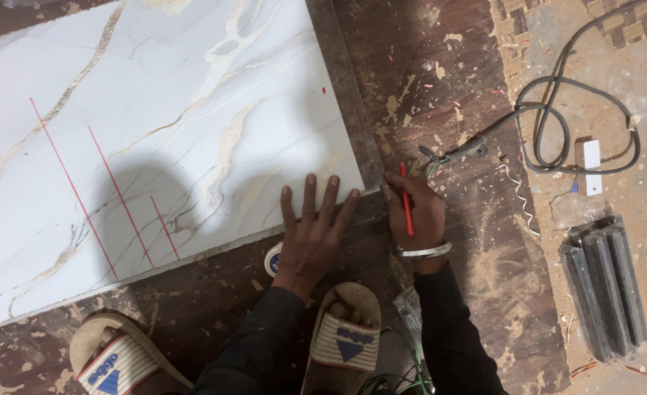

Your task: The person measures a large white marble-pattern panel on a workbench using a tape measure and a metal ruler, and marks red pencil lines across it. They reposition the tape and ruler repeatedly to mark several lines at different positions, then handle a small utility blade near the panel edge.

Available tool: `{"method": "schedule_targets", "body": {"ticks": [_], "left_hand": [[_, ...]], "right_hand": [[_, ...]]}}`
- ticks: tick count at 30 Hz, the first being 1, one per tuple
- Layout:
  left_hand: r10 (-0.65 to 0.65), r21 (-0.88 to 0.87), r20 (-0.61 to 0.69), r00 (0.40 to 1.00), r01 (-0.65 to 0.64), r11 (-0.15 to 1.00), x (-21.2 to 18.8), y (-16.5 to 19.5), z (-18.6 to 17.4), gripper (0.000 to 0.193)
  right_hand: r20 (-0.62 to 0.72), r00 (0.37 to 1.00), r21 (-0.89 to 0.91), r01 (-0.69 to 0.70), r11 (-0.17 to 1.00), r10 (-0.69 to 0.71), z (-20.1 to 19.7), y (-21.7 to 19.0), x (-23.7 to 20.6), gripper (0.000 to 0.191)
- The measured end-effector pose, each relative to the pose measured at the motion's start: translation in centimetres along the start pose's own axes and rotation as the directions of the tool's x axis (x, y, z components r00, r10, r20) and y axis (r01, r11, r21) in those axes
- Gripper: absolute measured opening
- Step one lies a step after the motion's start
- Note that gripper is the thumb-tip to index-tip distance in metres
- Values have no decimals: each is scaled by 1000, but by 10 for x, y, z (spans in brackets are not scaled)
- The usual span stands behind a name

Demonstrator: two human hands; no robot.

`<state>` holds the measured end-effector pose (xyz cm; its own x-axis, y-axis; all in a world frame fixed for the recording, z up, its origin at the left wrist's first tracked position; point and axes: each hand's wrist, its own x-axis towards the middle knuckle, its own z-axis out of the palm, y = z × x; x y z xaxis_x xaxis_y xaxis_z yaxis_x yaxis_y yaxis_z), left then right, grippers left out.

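while the left hand (310,232) lies spread flat on the marble-look tile (155,132) near its corner, the right hand (415,212) pinches a red pencil (406,199) there. judgement: keep the tile pinned, pencil tip tight to the metal straightedge (349,99).

One view only: head camera, looking almost straight down from above the person's own forearms and feet. Close range. Frame takes in the near corner of the tile (155,124) at upper left, dusty floor (448,88) across the middle, cable (557,124) at upper right. No second view shares the scene.
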<state>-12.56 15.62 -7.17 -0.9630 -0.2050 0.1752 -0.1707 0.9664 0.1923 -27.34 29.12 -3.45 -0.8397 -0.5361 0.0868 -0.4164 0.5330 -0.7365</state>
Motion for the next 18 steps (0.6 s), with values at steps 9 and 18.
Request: {"method": "schedule_targets", "body": {"ticks": [9, 18], "left_hand": [[-6, 26, 2, 1000, 6, 1000, 0, 0, 1, 62], [-24, -23, 7, 1000, 24, 999, 1, 0, -1, 63]], "right_hand": [[0, 978, 161, -208, 965, 211, -11, 13, 15, 24], [250, 962, 330, -193, 924, 112, -40, -8, 25, 32]]}}
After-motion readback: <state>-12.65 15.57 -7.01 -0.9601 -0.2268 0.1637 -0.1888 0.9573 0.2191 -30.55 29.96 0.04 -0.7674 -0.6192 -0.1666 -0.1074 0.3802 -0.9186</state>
